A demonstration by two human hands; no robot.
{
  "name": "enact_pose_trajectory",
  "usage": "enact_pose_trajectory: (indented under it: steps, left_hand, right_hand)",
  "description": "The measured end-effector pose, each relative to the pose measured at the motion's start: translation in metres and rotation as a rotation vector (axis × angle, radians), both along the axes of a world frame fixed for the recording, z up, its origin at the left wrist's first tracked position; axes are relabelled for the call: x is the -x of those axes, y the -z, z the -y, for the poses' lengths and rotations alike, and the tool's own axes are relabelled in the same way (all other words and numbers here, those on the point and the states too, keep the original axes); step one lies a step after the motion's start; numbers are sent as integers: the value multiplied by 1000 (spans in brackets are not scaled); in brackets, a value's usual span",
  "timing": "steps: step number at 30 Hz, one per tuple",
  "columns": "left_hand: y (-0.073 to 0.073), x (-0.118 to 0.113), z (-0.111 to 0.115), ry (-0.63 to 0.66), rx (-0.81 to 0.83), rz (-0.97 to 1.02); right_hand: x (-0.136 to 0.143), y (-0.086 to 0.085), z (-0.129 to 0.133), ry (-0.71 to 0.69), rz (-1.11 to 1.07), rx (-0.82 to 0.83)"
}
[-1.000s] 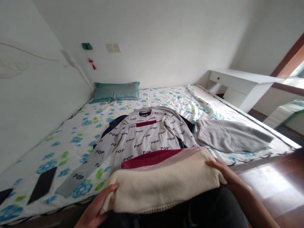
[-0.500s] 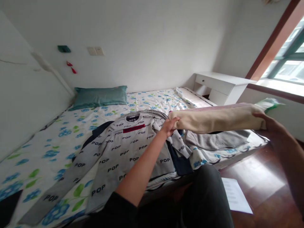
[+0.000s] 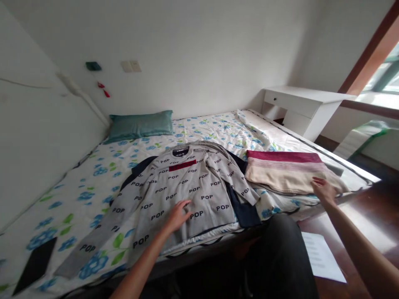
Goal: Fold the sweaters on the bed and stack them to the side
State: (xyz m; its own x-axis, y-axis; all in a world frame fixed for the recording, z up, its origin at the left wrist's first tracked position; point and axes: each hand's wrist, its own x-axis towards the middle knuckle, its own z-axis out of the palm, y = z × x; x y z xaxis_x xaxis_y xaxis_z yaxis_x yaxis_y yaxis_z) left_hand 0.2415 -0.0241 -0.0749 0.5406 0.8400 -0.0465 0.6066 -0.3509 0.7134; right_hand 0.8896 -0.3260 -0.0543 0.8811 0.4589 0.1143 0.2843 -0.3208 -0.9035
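While the grey POP-printed sweater [image 3: 187, 179] lies collar-away on the blue-flowered white bed [image 3: 93, 182], the nearer left hand [image 3: 178, 215] is empty, loosely spread over its lower front. The right hand [image 3: 324, 191], also loose, is over folded maroon-and-cream knitwear [image 3: 280, 168].

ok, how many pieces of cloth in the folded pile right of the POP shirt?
2 visible: the striped knit on top, and a grey cloth under it, showing past its right edge. More may be hidden underneath.

"POP" in dark capitals repeated across the body and sleeves of a grey sweater [image 3: 183, 182], red chest bar [image 3: 182, 165] unreadable, lines on a white sheet [image 3: 324, 258] too blurred to read
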Motion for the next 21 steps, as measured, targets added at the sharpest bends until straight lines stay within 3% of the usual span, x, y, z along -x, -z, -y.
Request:
enact_pose_trajectory:
  steps: [2, 6, 8, 11, 13, 16, 21]
  left_hand:
    - [-5, 52, 11, -45, -86, -109]
    - [-2, 127, 39, -273, -180, -308]
    - [3, 149, 53, -379, -190, -426]
    - [6, 160, 65, -470, -168, -616]
    - [4, 158, 68, -497, -144, -700]
    - [-3, 154, 66, -499, -63, -733]
    - [-17, 149, 62, -424, 3, -733]
  right_hand:
    - [37, 5, -42, -42, -50, 51]
    - [154, 13, -115, -736, -215, 201]
    - [216, 24, -137, -984, -253, 385]
    - [283, 45, -152, -1049, -80, 677]
    - [303, 56, -155, -982, 68, 743]
    - [303, 63, -154, -936, 141, 755]
    - [290, 52, -149, -1027, -85, 643]
